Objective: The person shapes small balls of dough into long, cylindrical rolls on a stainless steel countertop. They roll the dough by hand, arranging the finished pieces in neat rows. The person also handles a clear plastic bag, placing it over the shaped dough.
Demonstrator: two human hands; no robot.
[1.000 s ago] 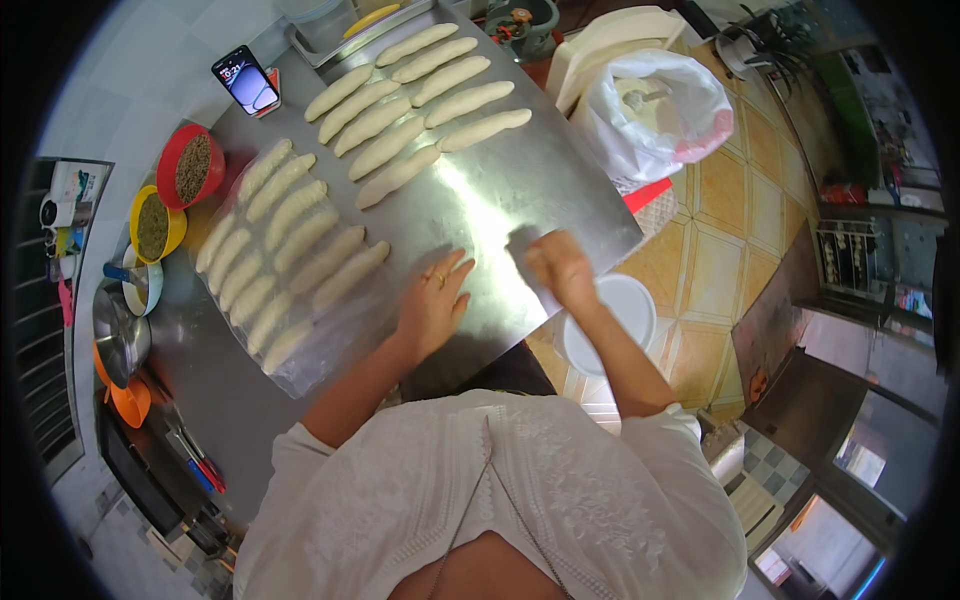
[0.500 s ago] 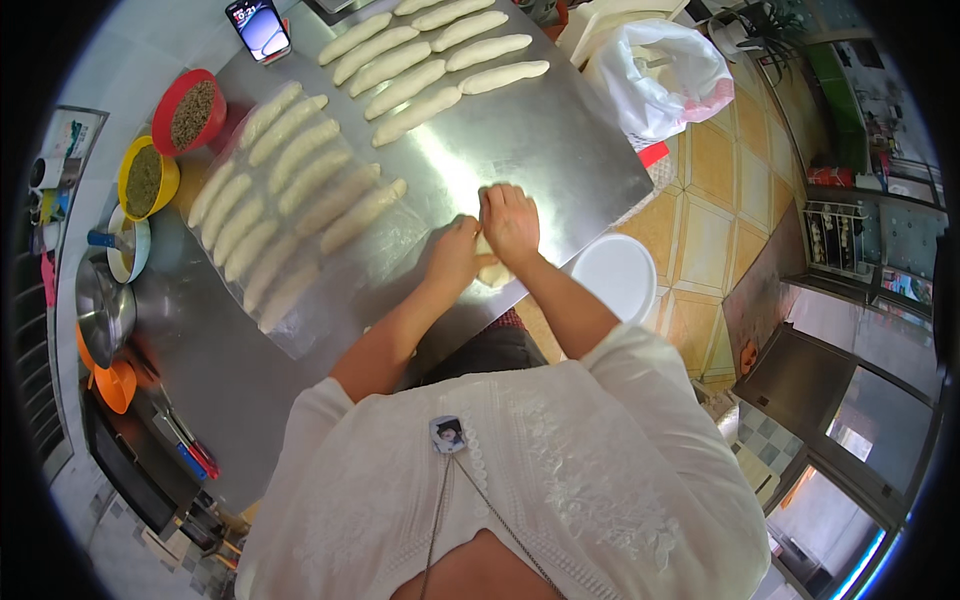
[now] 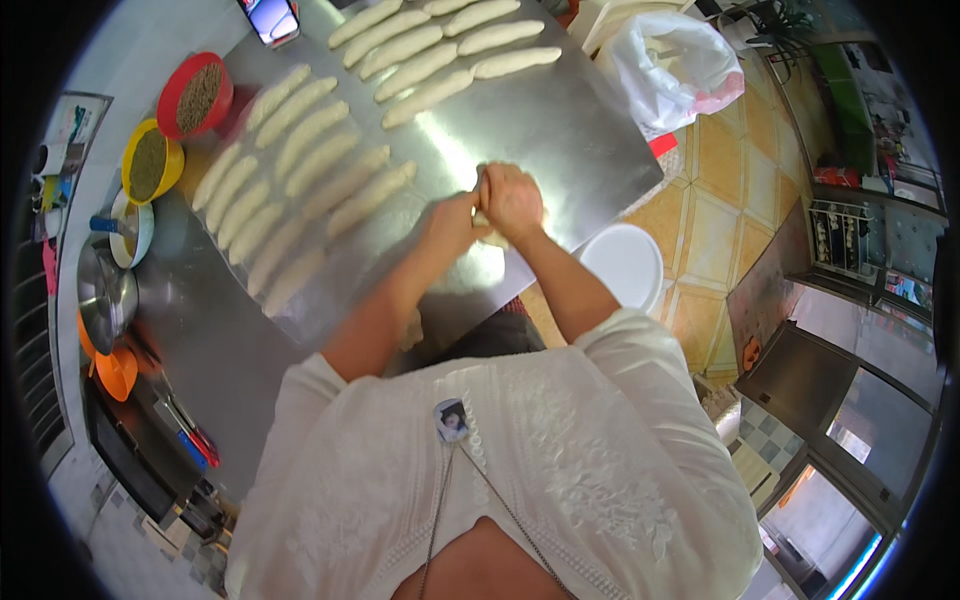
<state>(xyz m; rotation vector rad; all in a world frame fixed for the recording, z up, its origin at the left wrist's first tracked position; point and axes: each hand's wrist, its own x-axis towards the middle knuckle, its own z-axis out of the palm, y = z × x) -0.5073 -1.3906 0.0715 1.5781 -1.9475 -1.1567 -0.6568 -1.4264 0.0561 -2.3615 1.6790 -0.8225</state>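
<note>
Over the steel table (image 3: pixel 590 150), near its front edge, both my hands are pressed together around a piece of dough (image 3: pixel 491 238). Only a small pale part of it shows below the fingers. My right hand (image 3: pixel 513 203) is curled over the top, knuckles up. Against its left side lies my left hand (image 3: pixel 456 222), closed on the same dough. Beyond my hands, several long dough logs (image 3: pixel 428 98) lie in rows. To the left, more dough logs (image 3: pixel 316 145) rest under a clear plastic sheet (image 3: pixel 300 325). A pale lump (image 3: pixel 412 330) is partly hidden by my left forearm.
Along the left wall stand a red bowl (image 3: pixel 226 100) and a yellow bowl (image 3: pixel 177 165) of ground filling, a white bowl (image 3: pixel 146 235) and a metal bowl (image 3: pixel 105 298). A phone (image 3: pixel 271 20) stands at the back. Right of the table are a white bucket (image 3: pixel 625 268) and a plastic-lined bag (image 3: pixel 665 70).
My hands have closed more tightly together, and less dough shows beneath them. The pale lump by my left forearm has become more visible. The whole view has shifted slightly.
</note>
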